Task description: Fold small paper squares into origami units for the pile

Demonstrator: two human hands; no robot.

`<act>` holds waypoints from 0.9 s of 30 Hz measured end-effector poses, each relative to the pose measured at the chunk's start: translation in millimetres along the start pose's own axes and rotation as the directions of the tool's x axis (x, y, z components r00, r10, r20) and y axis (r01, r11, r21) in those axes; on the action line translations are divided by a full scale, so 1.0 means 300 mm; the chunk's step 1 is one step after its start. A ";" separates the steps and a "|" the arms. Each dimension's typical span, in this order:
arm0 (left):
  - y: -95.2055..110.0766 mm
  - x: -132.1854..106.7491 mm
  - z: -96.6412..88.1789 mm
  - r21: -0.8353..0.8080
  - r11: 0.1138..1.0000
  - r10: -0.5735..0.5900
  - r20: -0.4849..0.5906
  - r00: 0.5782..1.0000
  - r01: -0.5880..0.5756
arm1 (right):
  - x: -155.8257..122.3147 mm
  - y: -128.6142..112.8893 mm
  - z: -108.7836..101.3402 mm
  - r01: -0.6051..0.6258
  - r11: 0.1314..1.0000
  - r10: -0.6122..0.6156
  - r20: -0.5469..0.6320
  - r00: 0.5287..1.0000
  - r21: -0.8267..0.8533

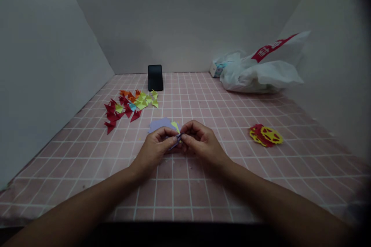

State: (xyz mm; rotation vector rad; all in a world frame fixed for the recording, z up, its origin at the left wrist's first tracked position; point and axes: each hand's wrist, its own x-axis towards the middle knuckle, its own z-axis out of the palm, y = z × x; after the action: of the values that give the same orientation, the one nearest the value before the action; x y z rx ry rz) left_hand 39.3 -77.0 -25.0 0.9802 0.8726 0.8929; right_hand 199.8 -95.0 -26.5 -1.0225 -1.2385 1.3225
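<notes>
Between my hands is a small folded piece of purple paper (174,145), mostly covered by the fingers. My left hand (158,144) pinches it from the left with thumb and fingertips. From the right, my right hand (201,139) grips its other end, the thumb pressed against the fingers. Just behind my left hand a larger sheet of purple paper (162,123) lies on the table, partly hidden by the hand. A yellow piece of paper (175,126) shows beside it, close to the fingertips.
Several folded paper shapes (127,106) in red, orange, yellow and blue lie at the left. A phone (155,78) leans upright at the back. Red and yellow paper cutouts (266,136) lie right. A white plastic bag (261,75) and a small box (216,69) stand back right.
</notes>
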 end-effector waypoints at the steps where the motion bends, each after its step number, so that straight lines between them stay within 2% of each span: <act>1: 0.002 -0.001 0.001 0.009 1.000 0.005 0.001 1.000 -0.005 | 0.000 -0.001 0.000 -0.004 1.000 0.004 -0.004 1.000 -0.009; 8: 0.009 -0.002 0.003 0.030 1.000 -0.005 0.017 1.000 0.005 | 0.000 0.003 0.002 0.010 1.000 -0.010 -0.005 1.000 -0.024; 15: 0.020 -0.006 0.008 0.171 0.982 0.077 0.000 0.997 -0.076 | -0.001 0.004 0.004 0.037 0.996 -0.040 -0.034 0.999 -0.084; 20: 0.018 -0.007 0.008 0.172 0.982 0.078 -0.001 0.997 -0.077 | 0.001 0.000 0.002 0.055 0.991 -0.061 -0.044 0.997 -0.126; 27: 0.013 -0.006 0.006 0.173 0.982 0.076 0.003 0.997 -0.076 | 0.001 0.012 0.003 0.066 0.993 -0.069 -0.021 0.997 -0.095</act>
State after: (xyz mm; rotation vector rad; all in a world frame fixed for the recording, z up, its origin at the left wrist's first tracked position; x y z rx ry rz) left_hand 39.3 -77.8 -20.4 1.1695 0.9329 0.8944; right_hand 198.4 -94.7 -29.9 -1.0507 -1.3161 1.2058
